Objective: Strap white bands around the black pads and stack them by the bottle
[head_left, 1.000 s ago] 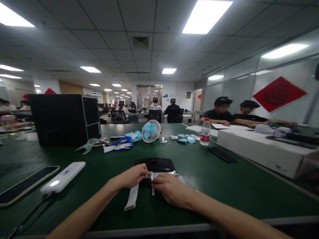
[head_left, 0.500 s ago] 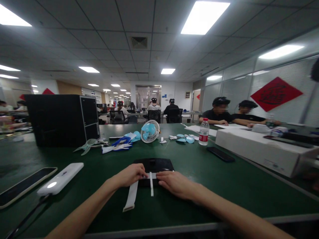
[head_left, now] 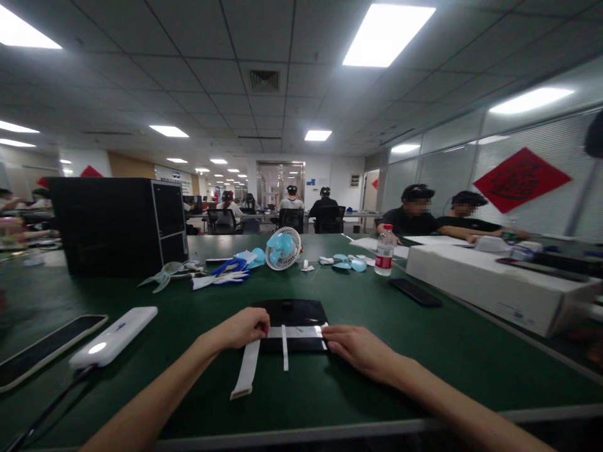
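Observation:
A black flat panel (head_left: 292, 310) lies on the green table in front of me, with a shiny white strip (head_left: 296, 332) running across it. A wide white ribbon cable (head_left: 247, 370) with a connector on its end hangs off the left side, and a narrow white strip (head_left: 285, 355) crosses the panel's front edge. At the left end of the shiny strip, my left hand (head_left: 242, 328) is closed with curled fingers; what they grip is hidden. My right hand (head_left: 360, 350) is stretched out, its fingertips resting on the strip's right end.
On the left lie a phone (head_left: 51, 348) and a white power bank (head_left: 115, 337) with a black cable. Behind are a computer case (head_left: 108, 226), gloves (head_left: 221, 274), a small fan (head_left: 282, 248), a bottle (head_left: 384, 251), another phone (head_left: 415, 292) and a white box (head_left: 499, 282). Several people sit farther off.
My right hand has slid rightward along the shiny strip to the panel's right edge, uncovering more of it. My left hand has shifted slightly left and its fingers have curled more.

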Available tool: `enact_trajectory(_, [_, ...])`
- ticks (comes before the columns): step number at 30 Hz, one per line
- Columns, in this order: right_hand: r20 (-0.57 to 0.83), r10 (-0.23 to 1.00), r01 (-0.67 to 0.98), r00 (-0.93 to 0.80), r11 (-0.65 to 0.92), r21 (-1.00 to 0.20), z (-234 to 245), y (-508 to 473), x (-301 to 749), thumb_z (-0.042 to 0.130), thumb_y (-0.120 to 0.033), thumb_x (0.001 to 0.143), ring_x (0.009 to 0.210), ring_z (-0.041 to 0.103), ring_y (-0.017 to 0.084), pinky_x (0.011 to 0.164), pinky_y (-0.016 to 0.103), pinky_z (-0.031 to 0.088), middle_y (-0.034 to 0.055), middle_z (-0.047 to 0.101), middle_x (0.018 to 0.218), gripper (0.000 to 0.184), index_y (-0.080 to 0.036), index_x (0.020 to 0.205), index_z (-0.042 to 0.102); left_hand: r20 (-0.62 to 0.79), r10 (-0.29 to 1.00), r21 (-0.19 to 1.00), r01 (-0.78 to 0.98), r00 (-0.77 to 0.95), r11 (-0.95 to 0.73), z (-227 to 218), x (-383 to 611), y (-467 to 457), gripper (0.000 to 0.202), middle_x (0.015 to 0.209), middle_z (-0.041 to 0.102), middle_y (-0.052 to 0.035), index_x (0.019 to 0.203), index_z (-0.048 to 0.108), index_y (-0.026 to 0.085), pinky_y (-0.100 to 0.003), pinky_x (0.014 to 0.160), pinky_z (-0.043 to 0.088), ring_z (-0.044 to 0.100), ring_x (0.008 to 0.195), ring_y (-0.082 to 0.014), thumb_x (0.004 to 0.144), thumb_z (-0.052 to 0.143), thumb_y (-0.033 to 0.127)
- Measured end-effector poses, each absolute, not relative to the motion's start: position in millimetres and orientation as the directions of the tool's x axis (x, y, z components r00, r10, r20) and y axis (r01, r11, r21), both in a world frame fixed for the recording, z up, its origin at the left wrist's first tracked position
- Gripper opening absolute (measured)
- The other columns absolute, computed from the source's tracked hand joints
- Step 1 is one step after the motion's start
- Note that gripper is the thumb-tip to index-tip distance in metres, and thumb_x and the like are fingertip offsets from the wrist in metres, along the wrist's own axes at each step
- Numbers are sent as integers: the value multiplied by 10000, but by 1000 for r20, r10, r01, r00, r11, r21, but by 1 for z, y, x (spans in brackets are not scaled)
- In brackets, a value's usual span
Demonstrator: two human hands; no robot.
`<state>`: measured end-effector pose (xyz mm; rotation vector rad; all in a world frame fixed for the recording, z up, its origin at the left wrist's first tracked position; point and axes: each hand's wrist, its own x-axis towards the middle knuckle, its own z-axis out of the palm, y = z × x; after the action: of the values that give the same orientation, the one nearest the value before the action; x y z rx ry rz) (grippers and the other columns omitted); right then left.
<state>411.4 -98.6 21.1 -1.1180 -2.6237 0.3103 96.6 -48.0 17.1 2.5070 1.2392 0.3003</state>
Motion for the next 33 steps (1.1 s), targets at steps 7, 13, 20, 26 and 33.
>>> enact_trajectory(7, [180, 741, 689, -647, 670, -278, 19, -95, 410, 360, -376, 944, 1111, 542, 217, 982, 366, 397, 80, 591, 1241, 408, -203, 1208, 619, -6, 815, 380, 756, 579, -534, 23, 93, -49, 133, 1007, 586, -18, 901, 630, 208, -265, 759, 455, 566, 895, -164, 810, 537, 239])
enact_trajectory(13, [197, 739, 698, -644, 673, -245, 16, -90, 409, 402, -374, 933, 1021, 561, 203, 908, 338, 425, 81, 621, 1132, 358, -196, 1129, 642, -26, 816, 380, 761, 578, -526, 23, 88, -47, 135, 987, 607, -20, 896, 630, 210, -271, 764, 449, 574, 896, -170, 808, 529, 231])
enact_trajectory(20, [176, 745, 737, -643, 665, -124, 32, -72, 389, 459, -351, 909, 880, 572, 189, 778, 298, 442, 75, 636, 923, 290, -162, 861, 673, -34, 816, 398, 756, 577, -519, 21, 87, -45, 176, 1008, 613, -22, 934, 637, 212, -265, 751, 448, 580, 902, -172, 820, 536, 300])
enact_trajectory(26, [199, 741, 743, -642, 665, -79, 41, -39, 353, 577, -285, 828, 913, 573, 197, 775, 291, 446, 82, 606, 1020, 229, -166, 1005, 661, 87, 860, 414, 767, 503, -491, 27, 84, -41, 268, 950, 629, -27, 891, 639, 187, -258, 720, 436, 581, 846, -163, 854, 464, 387])
enact_trajectory(33, [224, 739, 753, -636, 657, -31, 26, 12, 314, 619, -258, 785, 1019, 560, 231, 859, 318, 434, 125, 600, 1108, 366, -136, 1131, 618, 263, 938, 186, 942, 227, -281, 18, 50, -17, 214, 934, 640, -61, 870, 611, 187, -299, 746, 429, 589, 852, -192, 856, 448, 326])
